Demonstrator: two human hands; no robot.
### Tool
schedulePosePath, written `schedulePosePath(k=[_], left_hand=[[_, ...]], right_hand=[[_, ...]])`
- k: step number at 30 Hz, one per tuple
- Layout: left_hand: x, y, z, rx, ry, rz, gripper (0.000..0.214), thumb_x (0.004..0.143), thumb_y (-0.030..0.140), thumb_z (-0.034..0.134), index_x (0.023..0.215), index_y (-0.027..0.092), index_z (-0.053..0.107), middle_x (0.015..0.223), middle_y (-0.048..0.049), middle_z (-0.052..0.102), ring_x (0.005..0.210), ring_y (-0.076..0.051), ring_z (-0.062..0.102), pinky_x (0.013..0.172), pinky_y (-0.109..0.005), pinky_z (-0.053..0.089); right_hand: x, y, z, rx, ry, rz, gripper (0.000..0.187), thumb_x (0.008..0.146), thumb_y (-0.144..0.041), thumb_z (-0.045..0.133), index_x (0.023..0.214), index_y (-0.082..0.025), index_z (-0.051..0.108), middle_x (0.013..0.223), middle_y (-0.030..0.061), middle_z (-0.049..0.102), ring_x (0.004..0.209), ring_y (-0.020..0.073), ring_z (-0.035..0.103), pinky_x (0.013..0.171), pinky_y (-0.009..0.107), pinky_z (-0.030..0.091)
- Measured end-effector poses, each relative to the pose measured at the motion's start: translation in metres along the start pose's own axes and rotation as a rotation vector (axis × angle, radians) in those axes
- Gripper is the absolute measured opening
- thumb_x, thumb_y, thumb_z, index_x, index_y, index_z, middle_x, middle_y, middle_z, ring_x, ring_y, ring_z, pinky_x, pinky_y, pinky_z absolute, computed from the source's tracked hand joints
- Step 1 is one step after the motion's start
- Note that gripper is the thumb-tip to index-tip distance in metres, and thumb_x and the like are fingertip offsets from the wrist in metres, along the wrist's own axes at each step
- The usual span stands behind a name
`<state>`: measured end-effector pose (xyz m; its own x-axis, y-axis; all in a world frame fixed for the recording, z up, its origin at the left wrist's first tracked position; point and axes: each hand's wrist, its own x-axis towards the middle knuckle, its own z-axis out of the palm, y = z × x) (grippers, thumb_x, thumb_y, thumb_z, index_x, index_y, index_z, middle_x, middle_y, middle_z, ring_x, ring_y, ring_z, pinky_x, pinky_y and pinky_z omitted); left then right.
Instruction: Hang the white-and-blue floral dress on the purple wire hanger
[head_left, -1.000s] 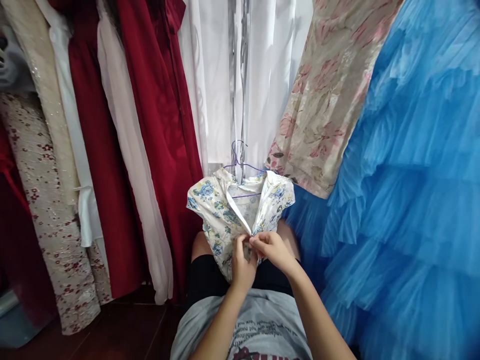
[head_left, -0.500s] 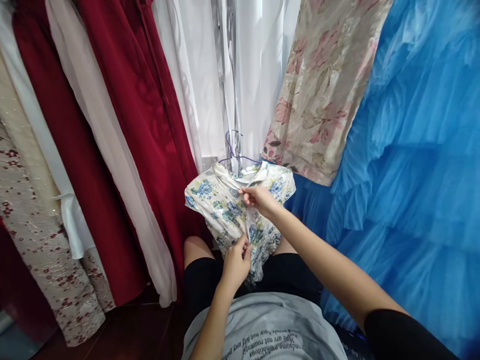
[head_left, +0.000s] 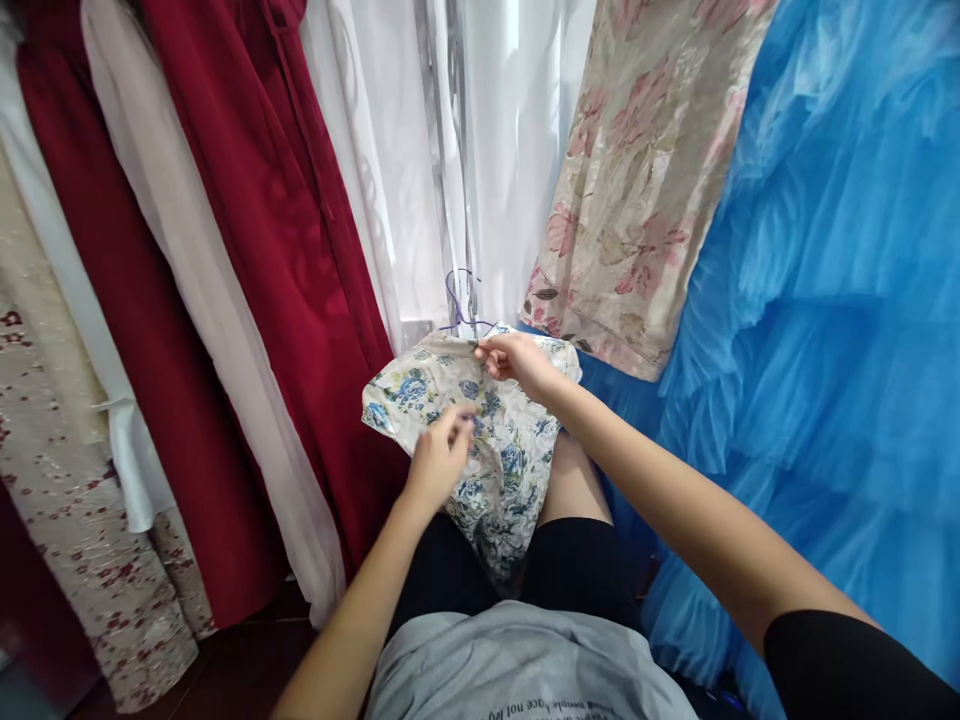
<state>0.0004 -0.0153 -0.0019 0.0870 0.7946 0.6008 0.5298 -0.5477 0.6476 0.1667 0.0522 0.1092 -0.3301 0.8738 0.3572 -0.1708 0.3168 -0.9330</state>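
Observation:
A white floral blouse (head_left: 506, 465) with blue flowers lies spread between my knees. Its neckline is on a thin purple hanger (head_left: 452, 298), whose hook points away from me. My right hand (head_left: 514, 360) pinches the fabric at the middle of the neckline, and its fingers cover that spot. Over the left half of the blouse front is my left hand (head_left: 441, 455), its fingers loosely curled and apart with nothing seen in them. Its fingertips are slightly blurred, and I cannot tell whether they touch the cloth.
Dark red dresses (head_left: 247, 230) and a pale pink one hang at left, beside a beige sequined garment (head_left: 97, 560). White cloth (head_left: 517, 150) hangs straight ahead. To the right are a beige floral garment (head_left: 622, 200) and a ruffled blue tulle dress (head_left: 840, 380).
My left hand has let go of the lower blouse front and moved up and left. My right hand has shifted up to the neckline. The blouse front now lies flatter.

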Motion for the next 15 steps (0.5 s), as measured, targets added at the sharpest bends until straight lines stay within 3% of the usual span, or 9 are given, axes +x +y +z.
schedulePosePath(k=[2, 3, 6, 8, 10, 12, 15], left_hand=[[0.037, 0.018, -0.022, 0.019, 0.134, 0.130, 0.040, 0.101, 0.034, 0.045, 0.139, 0.023, 0.051, 0.084, -0.0018, 0.067, 0.071, -0.016, 0.063, 0.071, -0.028, 0.047], [0.054, 0.026, -0.031, 0.068, 0.127, 0.200, 0.039, 0.101, 0.035, 0.047, 0.137, 0.023, 0.053, 0.087, -0.0019, 0.067, 0.071, -0.016, 0.062, 0.071, -0.028, 0.047], [0.088, 0.044, -0.046, 0.215, 0.019, 0.363, 0.026, 0.101, 0.032, 0.046, 0.109, 0.021, 0.067, 0.089, -0.0034, 0.070, 0.077, -0.017, 0.063, 0.075, -0.029, 0.045], [0.099, 0.048, -0.052, 0.294, 0.034, 0.436, 0.025, 0.101, 0.030, 0.047, 0.092, 0.019, 0.068, 0.086, -0.0040, 0.070, 0.080, -0.019, 0.063, 0.078, -0.029, 0.044], [0.105, 0.043, -0.064, 0.299, 0.173, 0.467, 0.024, 0.099, 0.030, 0.051, 0.087, 0.018, 0.068, 0.082, -0.0037, 0.069, 0.081, -0.019, 0.062, 0.079, -0.029, 0.044], [0.111, 0.028, -0.082, 0.177, 0.399, 0.427, 0.023, 0.098, 0.031, 0.053, 0.086, 0.018, 0.067, 0.080, -0.0024, 0.067, 0.079, -0.017, 0.061, 0.077, -0.026, 0.044], [0.117, -0.014, -0.115, -0.185, 0.712, 0.214, 0.019, 0.096, 0.027, 0.059, 0.081, 0.016, 0.065, 0.075, 0.0007, 0.062, 0.074, -0.013, 0.057, 0.072, -0.021, 0.042]], right_hand=[[-0.003, -0.004, -0.001, -0.071, -0.030, -0.067, 0.024, 0.079, -0.028, 0.060, 0.063, -0.013, 0.067, 0.042, 0.0003, 0.052, 0.040, 0.0092, 0.038, 0.043, 0.023, 0.026], [-0.004, -0.005, -0.001, -0.092, -0.045, -0.092, 0.024, 0.079, -0.029, 0.060, 0.063, -0.013, 0.067, 0.041, -0.0004, 0.051, 0.040, 0.0090, 0.036, 0.043, 0.024, 0.023], [-0.003, -0.004, -0.001, -0.127, -0.088, -0.125, 0.022, 0.078, -0.031, 0.062, 0.066, -0.014, 0.069, 0.040, -0.0029, 0.048, 0.040, 0.0086, 0.033, 0.044, 0.024, 0.021], [-0.003, 0.006, 0.003, -0.170, -0.071, -0.113, 0.021, 0.077, -0.030, 0.062, 0.065, -0.014, 0.070, 0.039, -0.0039, 0.048, 0.040, 0.0087, 0.034, 0.044, 0.025, 0.023], [-0.004, 0.024, 0.009, -0.218, -0.022, -0.074, 0.019, 0.075, -0.025, 0.063, 0.061, -0.014, 0.070, 0.038, -0.0042, 0.047, 0.039, 0.0090, 0.035, 0.045, 0.025, 0.024], [-0.008, 0.044, 0.018, -0.237, 0.008, -0.029, 0.019, 0.072, -0.020, 0.061, 0.055, -0.015, 0.068, 0.035, -0.0041, 0.047, 0.037, 0.0095, 0.037, 0.045, 0.025, 0.025], [-0.017, 0.071, 0.035, -0.175, 0.005, -0.010, 0.022, 0.073, -0.021, 0.060, 0.053, -0.016, 0.067, 0.034, -0.0046, 0.046, 0.036, 0.0093, 0.036, 0.044, 0.025, 0.024]])
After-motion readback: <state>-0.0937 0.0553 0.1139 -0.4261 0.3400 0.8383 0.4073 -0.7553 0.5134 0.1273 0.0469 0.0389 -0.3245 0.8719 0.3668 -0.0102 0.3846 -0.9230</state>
